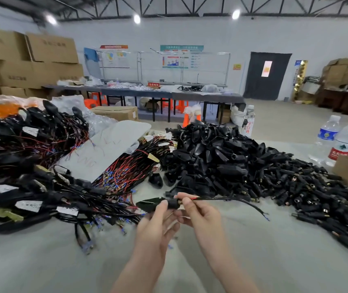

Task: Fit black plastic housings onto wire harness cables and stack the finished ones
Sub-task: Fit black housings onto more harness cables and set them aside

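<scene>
Two grips work above the surface: the left grip pinches a black housing, the right grip pinches the cable entering it, near the housing pile

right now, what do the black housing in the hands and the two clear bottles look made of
Black tapered housing: likely moulded plastic, semi-gloss; light glints on its shell. Two clear bottles: likely thin transparent plastic; the background shows through.
</scene>
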Available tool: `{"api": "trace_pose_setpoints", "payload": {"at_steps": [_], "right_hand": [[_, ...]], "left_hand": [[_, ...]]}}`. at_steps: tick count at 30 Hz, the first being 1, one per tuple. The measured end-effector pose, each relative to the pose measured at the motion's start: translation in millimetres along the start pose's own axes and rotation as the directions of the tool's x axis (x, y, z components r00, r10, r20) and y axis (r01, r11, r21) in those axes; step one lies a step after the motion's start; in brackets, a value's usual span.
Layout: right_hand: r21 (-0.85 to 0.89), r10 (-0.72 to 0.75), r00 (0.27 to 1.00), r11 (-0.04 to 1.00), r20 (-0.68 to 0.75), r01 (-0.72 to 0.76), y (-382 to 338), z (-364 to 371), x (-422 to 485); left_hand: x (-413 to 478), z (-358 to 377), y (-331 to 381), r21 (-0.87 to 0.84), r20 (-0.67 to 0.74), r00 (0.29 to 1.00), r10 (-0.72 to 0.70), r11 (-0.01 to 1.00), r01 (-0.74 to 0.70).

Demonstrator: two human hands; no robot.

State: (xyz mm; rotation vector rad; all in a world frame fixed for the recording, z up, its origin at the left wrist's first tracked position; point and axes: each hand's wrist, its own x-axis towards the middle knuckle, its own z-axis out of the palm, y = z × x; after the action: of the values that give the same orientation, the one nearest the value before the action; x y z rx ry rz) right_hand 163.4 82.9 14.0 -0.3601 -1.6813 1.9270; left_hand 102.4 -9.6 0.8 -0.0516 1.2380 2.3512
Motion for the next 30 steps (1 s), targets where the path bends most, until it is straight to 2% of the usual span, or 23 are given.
{"api": "trace_pose_setpoints", "payload": {"at_steps": [6, 11, 13, 16, 19, 21, 24, 30], "right_hand": [[0.089, 0.169, 0.985, 0.982, -0.041, -0.165, 3, 76, -1], [0.096, 0.124, 0.992, 0.988, -0.009, -0.122, -6, 128, 8], [0.085, 0.127, 0.99, 0.988, 0.057, -0.132, -15, 145, 14], [-0.005, 0.193, 0.952, 0.98, 0.237, -0.198, -29, 156, 22], [-0.08, 0.303, 0.874, 0.952, 0.379, -0.295, -30, 147, 20], [-0.093, 0.325, 0.872, 0.945, 0.365, -0.313, -24, 135, 19], [-0.043, 0.334, 0.904, 0.941, 0.266, -0.335, -13, 111, 15], [-0.007, 0.299, 0.953, 0.954, 0.054, -0.299, -3, 26, 8]], "left_hand": [[0, -38, 49, 0.015, -0.189, 0.968, 0.164, 0.986, -0.165], [2, -57, 93, 0.084, -0.225, 0.927, 0.301, 0.954, -0.289], [7, -59, 115, 0.096, -0.236, 0.906, 0.35, 0.937, -0.337], [26, -65, 156, 0.082, -0.32, 0.853, 0.413, 0.909, -0.409], [42, -80, 178, 0.217, -0.367, 0.85, 0.377, 0.924, -0.316], [41, -84, 163, 0.305, -0.316, 0.866, 0.389, 0.905, -0.296], [28, -76, 105, 0.452, -0.203, 0.874, 0.441, 0.834, -0.316], [11, -28, -7, 0.622, 0.126, 0.929, 0.349, 0.701, -0.348]]}}
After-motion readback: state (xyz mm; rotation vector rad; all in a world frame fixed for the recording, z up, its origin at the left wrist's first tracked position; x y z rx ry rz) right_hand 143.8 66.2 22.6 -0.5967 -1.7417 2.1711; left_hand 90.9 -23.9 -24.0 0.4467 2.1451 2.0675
